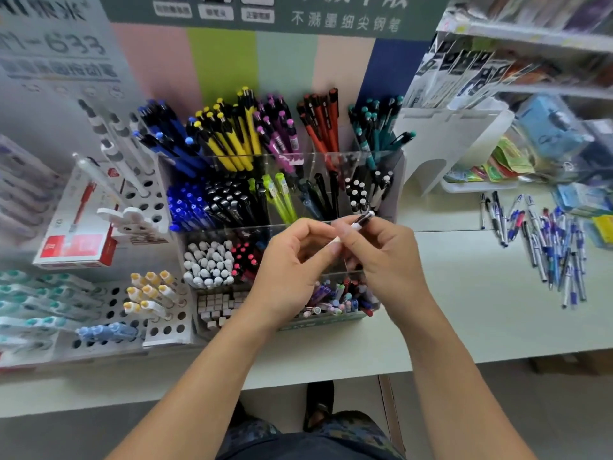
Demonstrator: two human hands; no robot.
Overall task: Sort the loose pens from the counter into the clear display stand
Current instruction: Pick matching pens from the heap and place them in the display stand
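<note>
White slim pen, dark-tipped [356, 224]: pinched by left hand [292, 270] and right hand [381, 257], above clear tiered display stand [388, 200]; loose pens [544, 247] on surface [464, 310].

A single wide-angle view from a camera worn on the person's head, looking forward and steeply down. It sits close above a pale counter [464, 293], near enough that both forearms rise from the bottom edge and the left hand [292, 260] and right hand [381, 257] meet at the middle of the picture. Straight ahead stands the clear display stand [285, 180], filling the centre. The lens bends straight lines toward the edges, where detail blurs: shelving [530, 38] leans at the upper right and a white holed rack [146, 194] at the left. The floor and the person's lap show along the bottom.
</note>
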